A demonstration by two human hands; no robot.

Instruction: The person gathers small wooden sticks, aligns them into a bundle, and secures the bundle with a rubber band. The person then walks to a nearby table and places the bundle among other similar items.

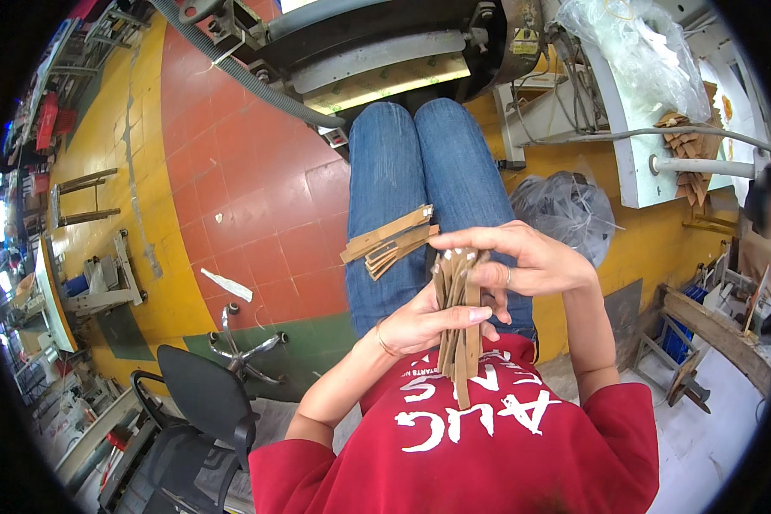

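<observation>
A bundle of thin brown strips (459,343) stands close to my shirt, its upper ends white-tipped and spread a little. My left hand (428,322) is wrapped round the bundle's middle, thumb across the front. At its upper end is my right hand (527,259), thumb against the strips and index finger stretched over their tips; its other fingers are partly hidden behind. A smaller loose pile of brown strips (390,242) lies across my left thigh, just left of my right index fingertip. Whether the strips are leather or card I cannot tell.
Ahead of my knees stands a machine with a metal roller (385,62). To the right, a white table (642,182) bears clear plastic and more brown strips. A plastic bag (564,214) sits beside my right leg. An office chair (199,398) stands at left.
</observation>
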